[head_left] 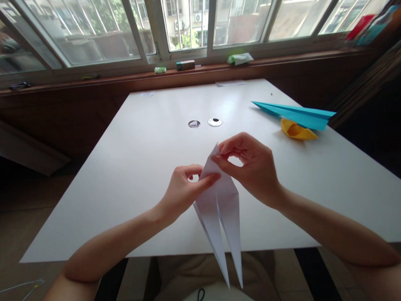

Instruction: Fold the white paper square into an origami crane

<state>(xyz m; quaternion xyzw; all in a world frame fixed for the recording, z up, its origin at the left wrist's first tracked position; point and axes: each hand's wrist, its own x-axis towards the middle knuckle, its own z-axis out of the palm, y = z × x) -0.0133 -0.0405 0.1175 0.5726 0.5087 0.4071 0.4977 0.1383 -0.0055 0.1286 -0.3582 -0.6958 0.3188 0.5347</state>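
Note:
A folded sheet of white paper [227,202] is held up over the near part of the table, its upper end tapering to a point and two long narrow points hanging down past the front edge. My left hand [185,186] grips its left side, thumb across the front and fingers behind. Close to the top tip, my right hand [250,166] pinches the paper between thumb and fingers. The fingertips behind the sheet are partly hidden.
On the white table [138,161] lie two round stickers, one patterned [194,124] and one eye-like [215,122]. A blue paper plane [298,114] and a yellow paper boat [297,130] rest at the right. Small packets, one green and white [240,58], line the windowsill.

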